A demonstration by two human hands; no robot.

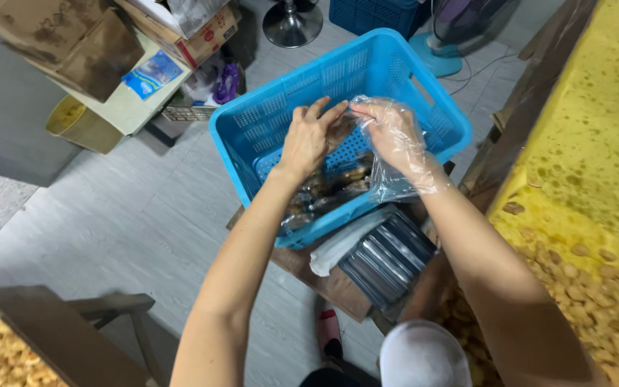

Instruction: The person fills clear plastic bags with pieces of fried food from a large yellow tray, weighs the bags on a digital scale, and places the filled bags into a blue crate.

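My left hand (310,137) is bare and grips the top of a clear plastic bag (388,183) over a blue plastic crate (438,115). A thin clear glove covers my right hand (394,131), which pinches the same bag's opening from the other side. The bag hangs into the crate and holds dark brown pieces. More filled clear bags (324,195) lie on the crate's bottom. Both hands meet just above the crate's middle.
A dark ridged tray (388,258) and a white cloth (338,247) lie on a wooden stool under the crate. A yellow surface with several small tan pieces (582,279) runs along the right. Cardboard boxes (73,39) stand at the far left, and a fan base (435,61) behind the crate.
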